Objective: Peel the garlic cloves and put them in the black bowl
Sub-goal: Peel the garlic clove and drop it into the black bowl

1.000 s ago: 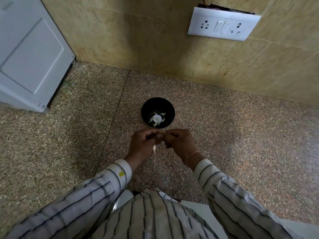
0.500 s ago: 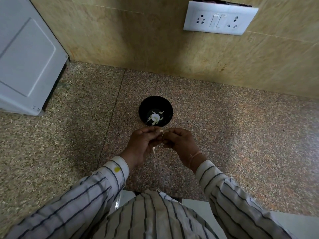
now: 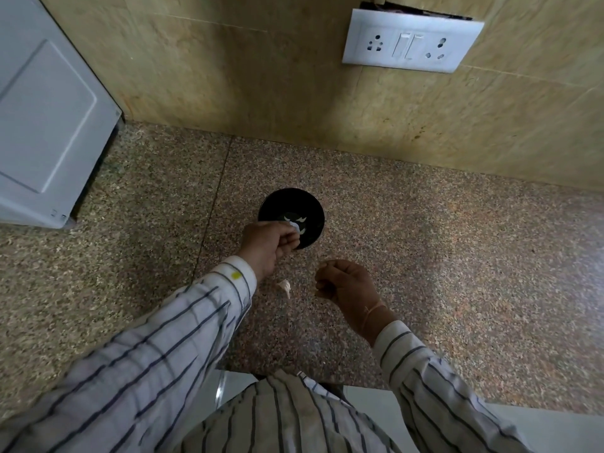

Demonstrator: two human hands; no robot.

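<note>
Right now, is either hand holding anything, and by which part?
The left hand seems to pinch a pale clove at its fingertips, over the black bowl. The right hand is curled; its contents cannot be told.

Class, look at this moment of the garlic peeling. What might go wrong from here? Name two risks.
The left hand pinches what looks like a clove just over the near rim of the black bowl; let go early, it may land on the counter. The pale piece lying beside the left sleeve may be forgotten or brushed away.
</note>
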